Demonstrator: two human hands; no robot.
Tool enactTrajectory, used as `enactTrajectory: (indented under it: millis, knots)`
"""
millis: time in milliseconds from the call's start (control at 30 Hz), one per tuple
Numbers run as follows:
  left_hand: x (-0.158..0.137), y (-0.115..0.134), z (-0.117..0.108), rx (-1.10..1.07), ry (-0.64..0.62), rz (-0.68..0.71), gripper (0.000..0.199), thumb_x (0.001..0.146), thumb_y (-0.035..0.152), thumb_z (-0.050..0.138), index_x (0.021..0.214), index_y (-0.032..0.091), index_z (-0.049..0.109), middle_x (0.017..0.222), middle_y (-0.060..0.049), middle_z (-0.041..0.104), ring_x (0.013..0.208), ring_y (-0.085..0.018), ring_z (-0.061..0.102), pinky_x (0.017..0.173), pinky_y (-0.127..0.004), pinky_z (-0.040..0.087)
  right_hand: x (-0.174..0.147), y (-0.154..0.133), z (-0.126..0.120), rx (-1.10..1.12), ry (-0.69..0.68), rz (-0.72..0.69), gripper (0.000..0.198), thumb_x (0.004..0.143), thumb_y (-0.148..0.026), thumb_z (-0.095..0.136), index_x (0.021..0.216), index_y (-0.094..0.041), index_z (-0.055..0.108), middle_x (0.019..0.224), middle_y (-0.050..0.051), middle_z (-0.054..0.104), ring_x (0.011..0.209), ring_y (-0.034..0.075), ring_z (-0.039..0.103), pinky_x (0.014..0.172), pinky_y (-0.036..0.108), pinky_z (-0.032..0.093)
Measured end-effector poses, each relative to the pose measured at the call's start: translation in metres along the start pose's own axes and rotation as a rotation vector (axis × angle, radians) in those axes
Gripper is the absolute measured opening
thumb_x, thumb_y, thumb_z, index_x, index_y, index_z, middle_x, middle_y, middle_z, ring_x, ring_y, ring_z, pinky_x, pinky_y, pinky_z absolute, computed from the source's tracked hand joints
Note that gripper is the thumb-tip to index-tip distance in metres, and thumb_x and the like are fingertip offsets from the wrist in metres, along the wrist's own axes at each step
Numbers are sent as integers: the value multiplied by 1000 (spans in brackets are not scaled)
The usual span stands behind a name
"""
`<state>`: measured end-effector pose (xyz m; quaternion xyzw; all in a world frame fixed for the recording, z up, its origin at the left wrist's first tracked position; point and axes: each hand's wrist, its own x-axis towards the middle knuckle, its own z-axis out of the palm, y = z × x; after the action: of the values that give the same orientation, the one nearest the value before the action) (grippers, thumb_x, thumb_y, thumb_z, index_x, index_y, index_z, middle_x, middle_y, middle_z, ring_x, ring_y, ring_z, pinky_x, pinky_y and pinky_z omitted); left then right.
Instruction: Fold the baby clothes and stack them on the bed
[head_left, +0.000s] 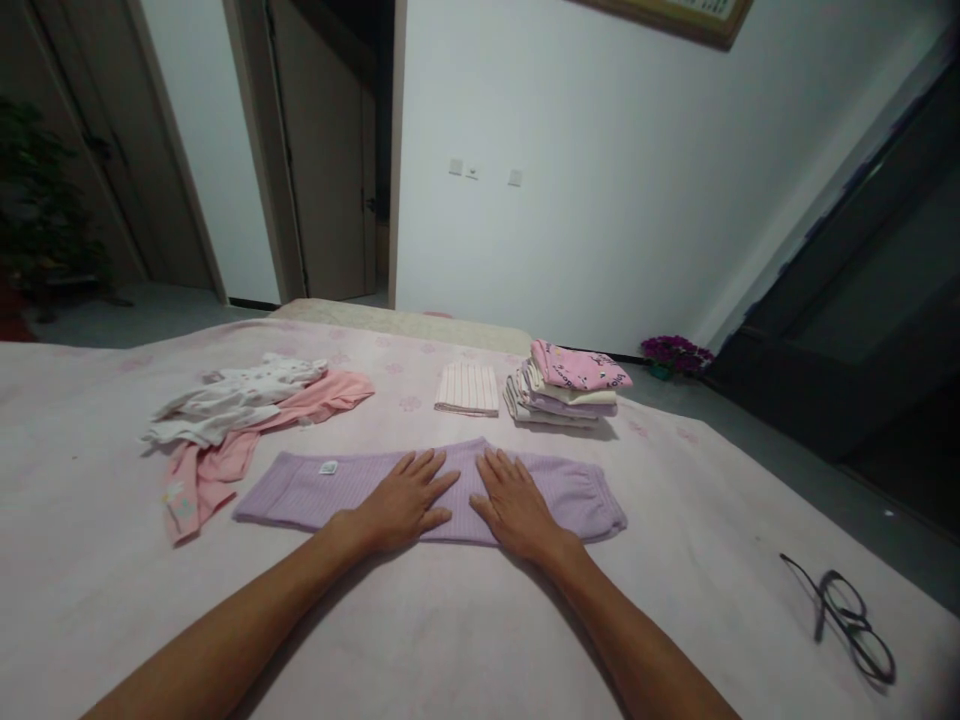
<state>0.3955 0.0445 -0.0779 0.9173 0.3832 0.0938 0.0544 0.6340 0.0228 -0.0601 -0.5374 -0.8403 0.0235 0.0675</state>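
A pair of lilac ribbed pants (300,497) lies flat, folded lengthwise, across the bed in front of me. Its waistband, with a small white label (328,467), is at the left, and a gathered cuff is at the right. Both palms press down on the fabric near its middle. My left hand (407,500) rests flat with fingers spread. Just to its right, my right hand (516,503) also lies flat, fingers apart, thumbs pointing toward each other. Neither hand grips anything.
Beyond the pants are a striped folded cloth (467,389) and a stack of folded clothes (566,388) topped with pink. Crumpled white (240,400) and pink garments (217,465) lie at left. Black eyeglasses (844,615) sit at right on the pink bedsheet (712,520).
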Motion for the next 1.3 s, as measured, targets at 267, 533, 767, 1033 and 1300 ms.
enactTrajectory:
  millis: [267,533,767,1033,1300]
  knots:
    - [-43,-16,-10,57,5,-75,64,97,62,30,155,34,29,163,-11,25,150,-31,23,119,-54,17,-37,86,1,-199,-27,269,65,100,-53,29,153,-16,35,161,12,28,150,27,21,121,50,8]
    - [-87,-46,-17,67,53,-233,62,97,61,31,153,33,34,162,-9,28,149,-29,26,120,-52,17,-50,105,6,-313,35,363,62,101,-48,28,152,-15,37,159,12,32,149,27,24,120,51,6]
    - [-88,-49,-19,67,50,-293,64,97,62,28,153,30,35,161,-11,29,150,-29,25,120,-52,17,-50,103,7,-329,71,358,60,100,-48,29,150,-16,41,158,12,34,147,26,28,120,50,6]
    - [-91,-52,-17,60,68,-300,62,97,61,30,152,33,35,162,-8,28,149,-28,26,121,-52,15,-51,107,13,-374,93,334,58,100,-45,30,149,-16,43,156,11,37,146,26,30,121,50,7]
    - [-90,-54,-17,77,51,-370,64,97,62,29,152,30,36,162,-10,28,150,-27,23,121,-50,16,-53,111,17,-400,162,300,56,100,-42,28,146,-17,48,154,10,42,144,26,35,120,51,11]
